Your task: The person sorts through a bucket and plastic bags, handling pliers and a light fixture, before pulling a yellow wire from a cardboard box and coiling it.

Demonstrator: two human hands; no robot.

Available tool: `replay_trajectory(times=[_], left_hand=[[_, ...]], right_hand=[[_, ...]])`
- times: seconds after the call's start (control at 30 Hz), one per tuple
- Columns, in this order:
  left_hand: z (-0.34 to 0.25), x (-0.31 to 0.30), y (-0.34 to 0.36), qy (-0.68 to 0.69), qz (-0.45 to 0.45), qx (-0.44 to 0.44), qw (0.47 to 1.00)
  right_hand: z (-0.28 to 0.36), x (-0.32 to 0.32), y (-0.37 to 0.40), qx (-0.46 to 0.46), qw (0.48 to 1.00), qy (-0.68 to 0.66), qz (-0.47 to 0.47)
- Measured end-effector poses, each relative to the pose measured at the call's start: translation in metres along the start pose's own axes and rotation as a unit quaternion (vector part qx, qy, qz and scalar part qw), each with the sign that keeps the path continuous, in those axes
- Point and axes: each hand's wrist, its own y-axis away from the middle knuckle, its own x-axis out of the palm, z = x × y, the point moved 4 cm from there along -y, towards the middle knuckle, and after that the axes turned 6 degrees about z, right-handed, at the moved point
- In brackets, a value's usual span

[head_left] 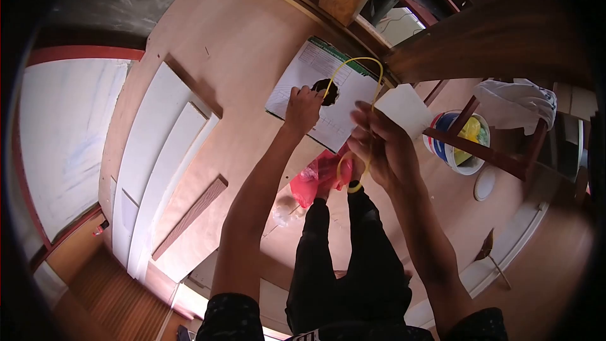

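Observation:
A flat white cardboard box (pixel 297 82) with printed text and a green edge lies on the pinkish board. A ragged dark hole is in its face. At this hole, my left hand (pixel 304 110) is closed, its fingertips pinching a yellow wire (pixel 363 59) where it comes out. From there the wire arches over to my right hand (pixel 382 142), which is held above the box's lower right side. Its fingers are curled around the wire, partly hiding it. Below that hand the wire hangs in a loop near my feet.
White panels (pixel 158 120) and a wooden strip (pixel 190 218) lie to the left. A red plastic bag (pixel 306 180) is by my feet. On the right are a bucket (pixel 442 139), a dark red wooden frame (pixel 473 148), a white cloth (pixel 521 101) and a round lid (pixel 485 185).

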Motion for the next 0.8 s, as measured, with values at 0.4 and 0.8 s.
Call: replay_trajectory(times=[0.4,0.8], left_hand=[[-0.012,-0.015,0.016,0.022,-0.062,0.137,0.988],[-0.014,0.008,0.004,-0.115,-0.066,0.03,0.991]], right_hand=[[-0.035,-0.041,0.07,0.163,0.983,-0.075,0.04],[0.124,-0.025,0.338,0.005,0.254,0.945,-0.208]])
